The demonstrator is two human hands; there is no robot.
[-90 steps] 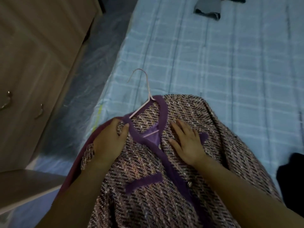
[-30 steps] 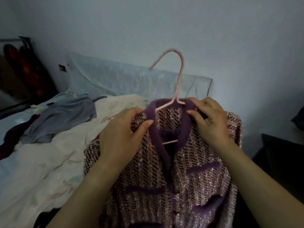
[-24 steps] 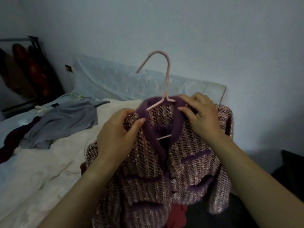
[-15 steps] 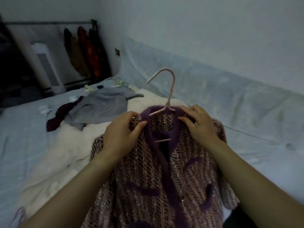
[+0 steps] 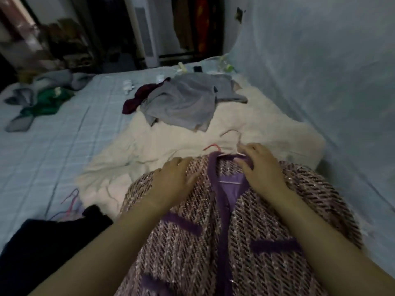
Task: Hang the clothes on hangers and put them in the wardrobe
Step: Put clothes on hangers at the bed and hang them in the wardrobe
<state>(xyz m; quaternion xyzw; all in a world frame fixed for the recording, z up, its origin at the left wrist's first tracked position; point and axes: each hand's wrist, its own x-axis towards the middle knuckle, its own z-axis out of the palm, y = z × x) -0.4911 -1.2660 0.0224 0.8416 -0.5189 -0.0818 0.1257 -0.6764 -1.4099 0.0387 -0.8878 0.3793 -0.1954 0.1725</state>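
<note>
Left hand (image 5: 174,180) rests flat on the tweed jacket (image 5: 192,253) lying on the bed (image 5: 53,146). Right hand (image 5: 264,171) pinches its collar (image 5: 213,167) beside the hanger (image 5: 232,130).

A blue checked bed (image 5: 64,146) carries a cream blanket (image 5: 149,150) just beyond the fingers (image 5: 178,162) of the left hand (image 5: 171,180), a green garment (image 5: 44,103) far to their left, and loose hangers (image 5: 71,199) beside a dark garment (image 5: 42,248), nearer than the fingers, leftward.
</note>
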